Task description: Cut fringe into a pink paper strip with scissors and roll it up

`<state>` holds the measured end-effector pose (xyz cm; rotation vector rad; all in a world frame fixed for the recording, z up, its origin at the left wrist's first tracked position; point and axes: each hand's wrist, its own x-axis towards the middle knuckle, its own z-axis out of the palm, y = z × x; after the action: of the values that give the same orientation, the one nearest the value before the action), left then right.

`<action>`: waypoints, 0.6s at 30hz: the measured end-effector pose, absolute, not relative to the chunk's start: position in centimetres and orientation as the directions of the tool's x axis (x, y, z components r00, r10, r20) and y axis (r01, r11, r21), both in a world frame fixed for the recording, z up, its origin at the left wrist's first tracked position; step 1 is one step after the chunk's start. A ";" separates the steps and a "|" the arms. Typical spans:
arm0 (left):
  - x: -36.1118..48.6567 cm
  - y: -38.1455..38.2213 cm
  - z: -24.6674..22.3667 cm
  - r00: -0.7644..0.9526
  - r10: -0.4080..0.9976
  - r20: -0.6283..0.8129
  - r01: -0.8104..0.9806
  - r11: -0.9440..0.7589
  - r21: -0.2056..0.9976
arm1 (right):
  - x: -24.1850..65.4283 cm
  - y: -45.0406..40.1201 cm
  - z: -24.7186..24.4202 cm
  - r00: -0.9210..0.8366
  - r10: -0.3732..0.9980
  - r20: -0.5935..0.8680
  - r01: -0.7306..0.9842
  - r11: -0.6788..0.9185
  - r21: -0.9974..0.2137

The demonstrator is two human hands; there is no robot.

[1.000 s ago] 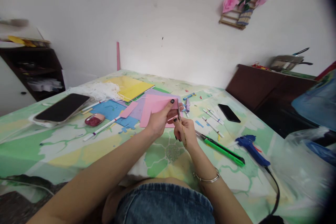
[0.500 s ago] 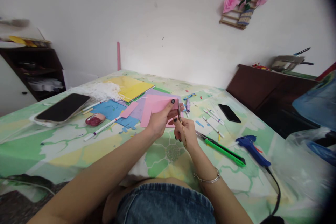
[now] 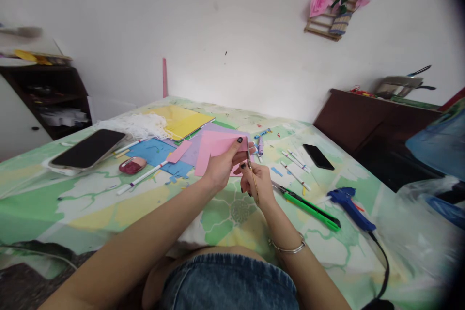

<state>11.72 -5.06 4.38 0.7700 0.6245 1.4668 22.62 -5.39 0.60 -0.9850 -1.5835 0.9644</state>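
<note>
My left hand (image 3: pixel 222 165) pinches a piece of pink paper (image 3: pixel 238 144), thumb on top and fingers beneath. Closed round the handles of a pair of scissors (image 3: pixel 255 185) is my right hand (image 3: pixel 257 181); the blades point away from me at the paper's right edge, beside my left fingertips. How far the blades are apart is too small to tell. Behind and below the hands lies a larger pink sheet (image 3: pixel 202 167), overlapping a purple sheet (image 3: pixel 191 155). A small pink strip (image 3: pixel 179 151) rests to the left, on the end of a white marker (image 3: pixel 141 179).
A green utility knife (image 3: pixel 312 210) and a blue glue gun (image 3: pixel 350 207) with its cord lie right. Several markers (image 3: pixel 295 175) and a black phone (image 3: pixel 318 156) are beyond. Leftward are a larger phone (image 3: pixel 89 148), blue paper (image 3: pixel 154 150), white string (image 3: pixel 140 126) and yellow sheets (image 3: pixel 187 122).
Hands, pink paper and scissors stay almost exactly where they were. The whole view has shifted very slightly.
</note>
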 end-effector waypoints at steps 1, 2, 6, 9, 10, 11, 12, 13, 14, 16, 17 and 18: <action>11.7 -5.1 4.4 0.029 0.996 0.086 -0.627 -0.049 0.777 | 22.6 -5.4 0.6 -0.173 0.929 0.328 0.135 0.352 -0.926; 11.7 -5.1 4.4 0.029 0.996 0.087 -0.627 -0.050 0.777 | 22.6 -5.4 0.6 -0.172 0.929 0.329 0.135 0.353 -0.926; 11.7 -5.2 4.5 0.025 0.995 0.097 -0.631 -0.059 0.774 | 22.6 -5.5 0.7 -0.168 0.929 0.330 0.140 0.353 -0.925; 11.7 -5.3 4.5 0.025 0.995 0.100 -0.631 -0.062 0.773 | 22.6 -5.5 0.7 -0.167 0.930 0.329 0.146 0.353 -0.924; 11.7 -5.3 4.5 0.025 0.995 0.102 -0.630 -0.063 0.774 | 22.6 -5.5 0.7 -0.166 0.930 0.327 0.149 0.352 -0.924; 11.7 -5.3 4.5 0.023 0.994 0.103 -0.629 -0.065 0.775 | 22.6 -5.5 0.7 -0.165 0.931 0.326 0.151 0.350 -0.924; 11.7 -5.3 4.5 0.023 0.994 0.104 -0.628 -0.066 0.775 | 22.6 -5.6 0.7 -0.165 0.931 0.324 0.153 0.349 -0.925; 11.7 -5.3 4.5 0.022 0.994 0.106 -0.628 -0.068 0.775 | 22.6 -5.6 0.8 -0.166 0.932 0.322 0.154 0.347 -0.925; 11.7 -5.3 4.5 0.022 0.994 0.108 -0.630 -0.070 0.774 | 22.6 -5.5 0.8 -0.166 0.932 0.321 0.154 0.346 -0.925; 11.8 -5.2 4.5 0.025 0.994 0.111 -0.634 -0.070 0.770 | 22.6 -5.5 0.7 -0.167 0.933 0.320 0.151 0.345 -0.926; 11.8 -5.2 4.5 0.025 0.994 0.111 -0.635 -0.069 0.770 | 22.6 -5.5 0.7 -0.167 0.933 0.319 0.148 0.344 -0.927; 11.8 -5.2 4.5 0.026 0.994 0.108 -0.634 -0.067 0.770 | 22.6 -5.5 0.7 -0.168 0.933 0.319 0.144 0.343 -0.928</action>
<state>11.78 -5.22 4.52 0.7800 0.6041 1.4797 22.57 -5.49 0.71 -1.0000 -1.5807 0.9638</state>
